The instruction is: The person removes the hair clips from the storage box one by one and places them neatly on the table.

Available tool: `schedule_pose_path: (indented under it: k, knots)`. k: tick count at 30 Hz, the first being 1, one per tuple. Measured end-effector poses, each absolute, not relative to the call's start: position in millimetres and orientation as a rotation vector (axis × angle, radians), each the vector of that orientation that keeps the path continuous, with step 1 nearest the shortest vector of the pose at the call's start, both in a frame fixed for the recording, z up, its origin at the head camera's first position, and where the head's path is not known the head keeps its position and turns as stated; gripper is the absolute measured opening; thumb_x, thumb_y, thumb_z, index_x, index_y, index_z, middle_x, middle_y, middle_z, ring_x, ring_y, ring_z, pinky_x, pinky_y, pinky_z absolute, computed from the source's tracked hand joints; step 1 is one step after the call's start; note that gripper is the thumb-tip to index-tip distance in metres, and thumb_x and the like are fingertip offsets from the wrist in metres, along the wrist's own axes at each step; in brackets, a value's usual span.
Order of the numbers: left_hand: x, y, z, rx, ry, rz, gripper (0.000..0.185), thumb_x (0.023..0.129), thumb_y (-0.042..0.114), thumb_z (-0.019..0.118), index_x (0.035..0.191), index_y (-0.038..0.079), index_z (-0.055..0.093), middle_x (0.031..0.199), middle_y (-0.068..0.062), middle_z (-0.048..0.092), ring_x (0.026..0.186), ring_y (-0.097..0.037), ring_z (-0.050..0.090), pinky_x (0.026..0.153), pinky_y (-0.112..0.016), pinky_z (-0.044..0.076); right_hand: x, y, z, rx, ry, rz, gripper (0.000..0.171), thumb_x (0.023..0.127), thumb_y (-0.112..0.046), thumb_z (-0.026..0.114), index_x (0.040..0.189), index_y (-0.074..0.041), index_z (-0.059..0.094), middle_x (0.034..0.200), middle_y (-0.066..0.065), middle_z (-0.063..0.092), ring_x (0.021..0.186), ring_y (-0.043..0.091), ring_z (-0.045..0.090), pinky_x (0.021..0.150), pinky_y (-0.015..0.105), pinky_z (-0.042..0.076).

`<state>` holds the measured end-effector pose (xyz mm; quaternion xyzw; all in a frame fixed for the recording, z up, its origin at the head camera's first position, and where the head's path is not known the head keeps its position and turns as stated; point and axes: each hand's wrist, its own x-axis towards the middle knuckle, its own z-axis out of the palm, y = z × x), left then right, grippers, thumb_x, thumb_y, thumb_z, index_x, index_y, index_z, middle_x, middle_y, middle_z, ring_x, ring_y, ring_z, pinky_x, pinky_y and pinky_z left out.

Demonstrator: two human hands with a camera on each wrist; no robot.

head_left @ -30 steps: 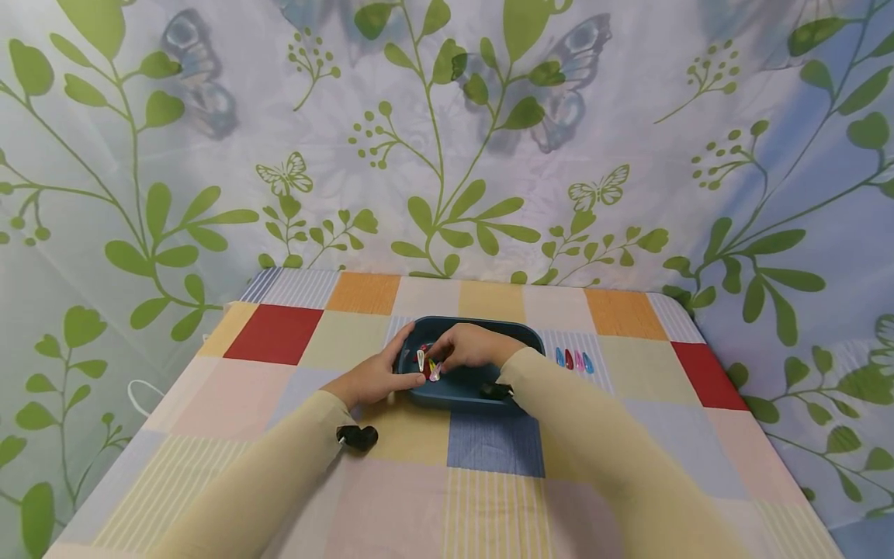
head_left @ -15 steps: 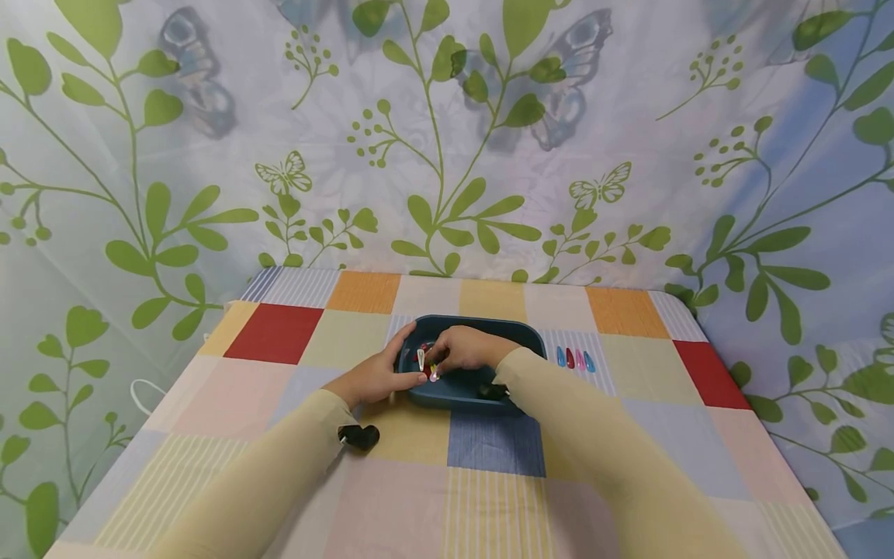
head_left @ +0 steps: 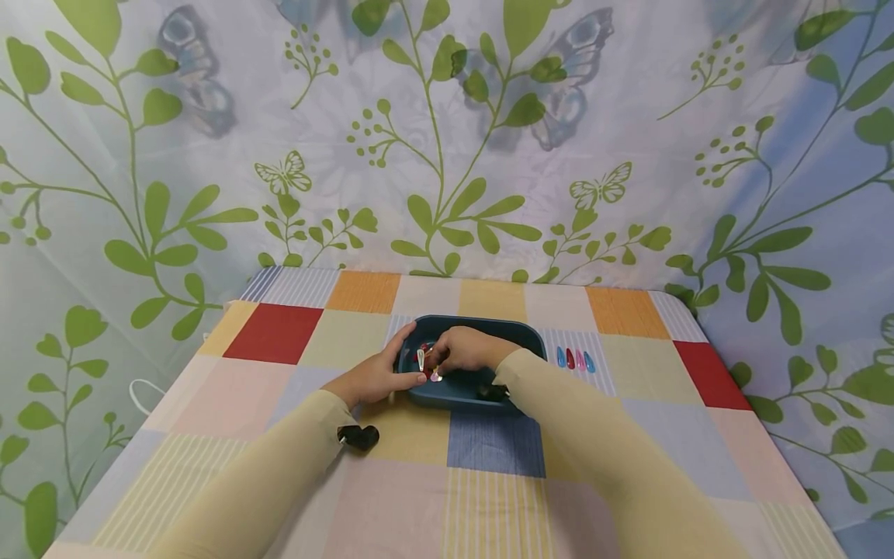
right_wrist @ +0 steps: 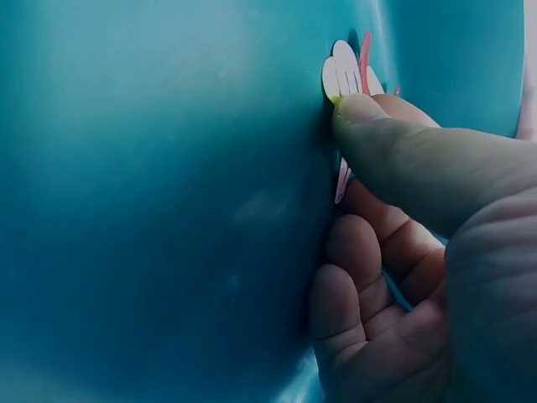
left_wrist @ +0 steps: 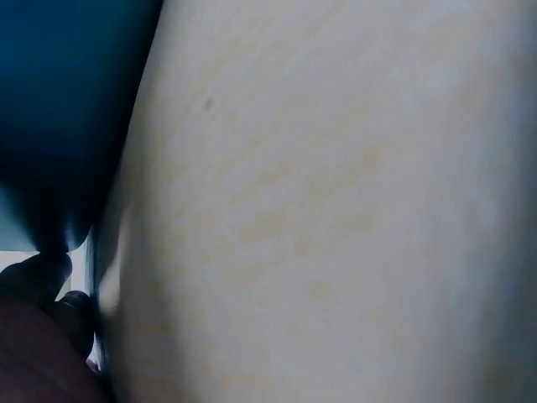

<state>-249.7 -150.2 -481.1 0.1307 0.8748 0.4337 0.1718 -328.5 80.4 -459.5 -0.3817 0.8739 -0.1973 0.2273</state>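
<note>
A dark teal plastic tray (head_left: pixel 520 332) sits mid-tabletop (head_left: pixel 489 481) on patchwork cloth. The left hand (head_left: pixel 373 379) curls round its near-left rim. The right hand (head_left: pixel 466 348) reaches inside; only the right wrist view shows its thumb pinching small pale and pink snap hair clips (right_wrist: pixel 342 77).
</note>
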Motion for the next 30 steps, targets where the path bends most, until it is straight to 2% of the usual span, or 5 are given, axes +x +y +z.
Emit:
schedule_pose_path:
  k: [4,11,15,22,30]
  knots:
    - [-249.0,-150.5,-481.5,0.370,2.481,1.230,0.099,0.095,0.049,0.072,0.167,0.048,0.004,0.174,-0.016,0.023,0.152,-0.041,0.038,0.121,-0.068,0.031,-328.3,81.2,-460.7,-1.057,2.403,-0.546,0.012,0.094,-0.016,0.080,0.105,-0.018,0.084,0.102,-0.008,0.079,0.093,0.003,0.063,0.089,0.026,0.054]
    - [-248.5,-150.7,-482.1,0.367,2.473,1.239,0.100,0.095,0.049,0.073,0.167,0.049,0.004,0.172,-0.017,0.027,0.150,-0.040,0.042,0.121,-0.066,0.032,-328.0,82.4,-461.3,-1.063,2.366,-0.556,0.018,0.097,-0.016,0.077,0.114,-0.018,0.083,0.103,-0.009,0.080,0.092,0.003,0.063,0.090,0.025,0.053]
    - [-249.2,-150.7,-481.7,0.351,2.463,1.254,0.100,0.094,0.052,0.074,0.165,0.054,0.004,0.172,-0.015,0.027,0.149,-0.039,0.041,0.122,-0.066,0.031,-329.0,82.5,-461.1,-1.055,2.374,-0.549,0.015,0.098,-0.021,0.076,0.111,-0.020,0.083,0.101,-0.010,0.080,0.091,0.004,0.062,0.089,0.026,0.053]
    - [-249.3,-151.3,-479.9,0.361,2.464,1.256,0.099,0.095,0.049,0.074,0.165,0.055,0.004,0.174,-0.014,0.023,0.150,-0.039,0.040,0.122,-0.065,0.032,-332.3,82.6,-463.8,-1.062,2.408,-0.548,0.013,0.098,-0.017,0.075,0.108,-0.018,0.083,0.100,-0.009,0.079,0.087,0.004,0.060,0.087,0.024,0.052]
    - [-249.7,-151.7,-480.3,0.356,2.449,1.254,0.100,0.095,0.048,0.074,0.165,0.055,0.002,0.172,-0.017,0.026,0.145,-0.039,0.045,0.120,-0.065,0.034,-330.9,84.0,-461.7,-1.054,2.367,-0.598,0.011,0.097,-0.016,0.076,0.107,-0.015,0.080,0.088,-0.006,0.072,0.076,0.005,0.056,0.073,0.022,0.048]
